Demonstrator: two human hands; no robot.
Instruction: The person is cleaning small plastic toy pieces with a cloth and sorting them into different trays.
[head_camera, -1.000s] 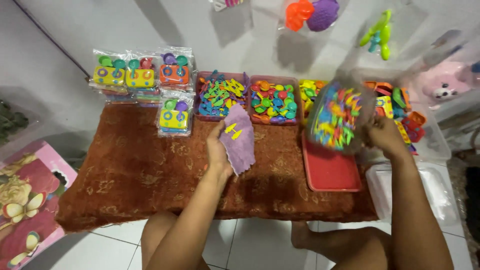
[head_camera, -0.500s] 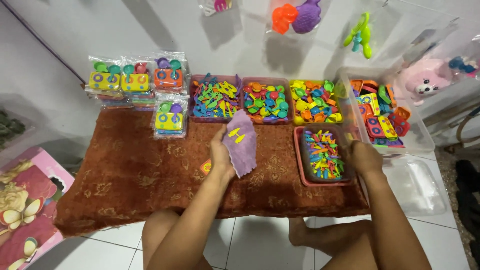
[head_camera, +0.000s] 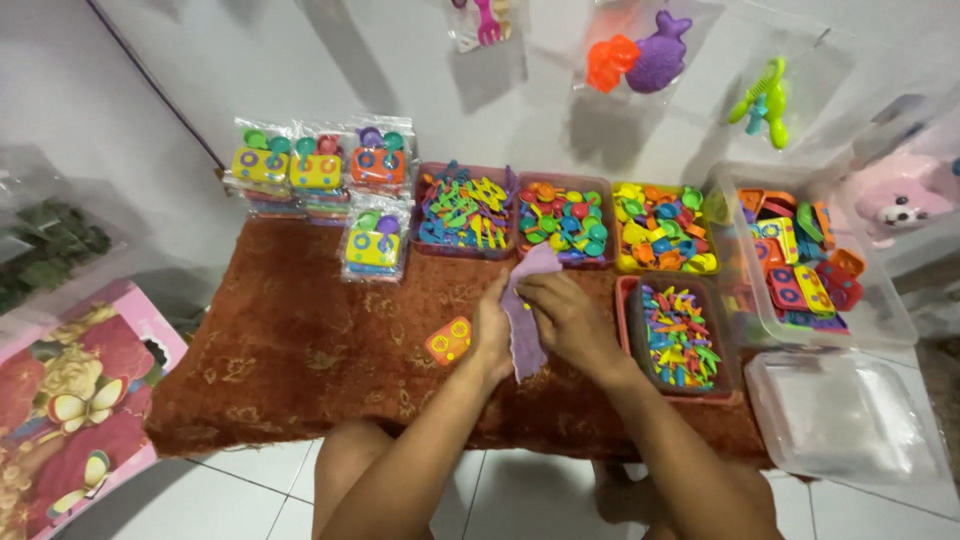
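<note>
Both my hands meet over the middle of a brown patterned rug (head_camera: 280, 350). My left hand (head_camera: 491, 335) and my right hand (head_camera: 566, 318) grip a flat purple piece (head_camera: 524, 322) between them, held upright. A small orange toy stove (head_camera: 449, 340) lies on the rug just left of my left hand. To the right of my right hand stands a clear box of small colourful plastic pieces (head_camera: 677, 335) on a red lid.
Along the wall stand trays of colourful toy utensils (head_camera: 463, 208), toy cups (head_camera: 564, 217), and more pieces (head_camera: 662, 225). Bagged toy sets (head_camera: 316, 170) pile at the back left. A large clear bin (head_camera: 806, 262) and its lid (head_camera: 845, 412) lie right. Toys hang on the wall.
My right hand set the clear box of colourful pieces down on the red lid, let go, and moved left onto the purple piece. My left hand lowered slightly.
</note>
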